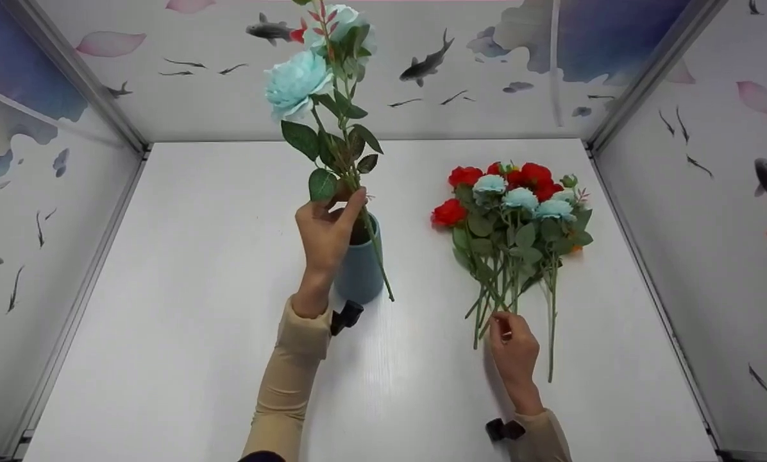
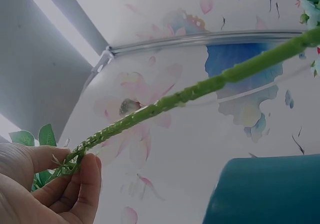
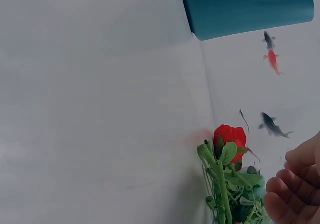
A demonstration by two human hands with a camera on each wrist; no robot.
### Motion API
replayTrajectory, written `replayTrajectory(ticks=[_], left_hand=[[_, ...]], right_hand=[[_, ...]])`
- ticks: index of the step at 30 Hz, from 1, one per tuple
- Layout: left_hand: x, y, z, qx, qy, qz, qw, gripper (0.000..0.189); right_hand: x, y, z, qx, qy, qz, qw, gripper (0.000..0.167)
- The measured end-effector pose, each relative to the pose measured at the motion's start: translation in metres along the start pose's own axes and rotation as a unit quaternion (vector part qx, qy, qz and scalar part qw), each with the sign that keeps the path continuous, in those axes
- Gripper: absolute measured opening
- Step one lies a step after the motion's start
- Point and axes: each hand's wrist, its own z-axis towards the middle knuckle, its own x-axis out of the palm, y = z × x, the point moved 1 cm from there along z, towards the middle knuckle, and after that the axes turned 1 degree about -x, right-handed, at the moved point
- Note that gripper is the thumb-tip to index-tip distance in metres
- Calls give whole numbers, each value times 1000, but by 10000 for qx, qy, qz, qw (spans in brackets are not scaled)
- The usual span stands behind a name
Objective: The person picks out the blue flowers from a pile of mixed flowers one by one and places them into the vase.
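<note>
My left hand (image 1: 326, 234) pinches the green stem of an artificial light-blue flower (image 1: 299, 83) between thumb and fingers. The flower's leafy top rises above the hand, and its bare stem (image 2: 200, 89) slants down past the side of a blue vase (image 1: 360, 273). The vase stands upright just behind this hand, its dark mouth partly hidden. My right hand (image 1: 515, 346), fingers loosely bent, hovers by the lower stem ends of a pile of artificial flowers (image 1: 524, 237). In the right wrist view that hand (image 3: 295, 189) holds nothing and shows beside the stems.
Red and light-blue blooms with green leaves make up the pile on the white table (image 1: 185, 308). One longer stem (image 1: 553, 321) lies at its right side. Printed panels (image 1: 480, 109) with fish and petals enclose the table at the back and both sides.
</note>
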Motion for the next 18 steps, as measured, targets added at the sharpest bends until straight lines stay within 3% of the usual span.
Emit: replayTrajectory(ticks=[6, 18], left_hand=[[-3, -4, 6, 247, 13, 12, 9997, 16], [-7, -13, 14, 578, -5, 88, 9983, 16]], right_hand=[[-4, -5, -3, 44, -51, -125, 9999, 9], [-20, -13, -4, 871, 302, -640, 9937, 7]])
